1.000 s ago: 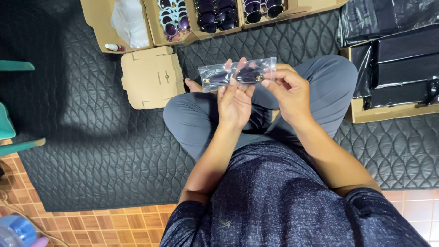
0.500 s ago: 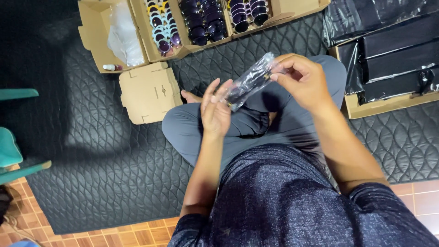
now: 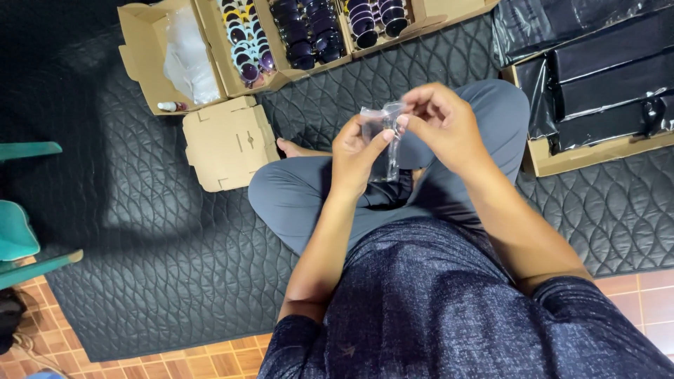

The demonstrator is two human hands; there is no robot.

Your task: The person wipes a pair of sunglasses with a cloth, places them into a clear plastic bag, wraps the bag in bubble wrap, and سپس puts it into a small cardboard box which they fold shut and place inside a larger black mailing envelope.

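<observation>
I sit cross-legged on a dark quilted mat [image 3: 154, 231]. Both hands hold a clear plastic bag [image 3: 382, 144] that hangs upright above my lap, with something dark inside near its bottom. My left hand [image 3: 354, 154] grips the bag's left side, fingers along its edge. My right hand [image 3: 442, 126] pinches the bag's top corner between thumb and fingers.
Open cardboard boxes [image 3: 277, 67] with rows of sunglasses [image 3: 309, 35] stand at the far edge, one holding clear bags [image 3: 186, 60] and a small bottle [image 3: 168, 107]. A folded flat carton [image 3: 228, 144] lies nearby. Black cases in a tray [image 3: 604, 84] sit right. Teal furniture [image 3: 21, 238] is left.
The bag went from held flat and horizontal between both hands to tilted, and now hangs upright. My right hand moved up to its top corner.
</observation>
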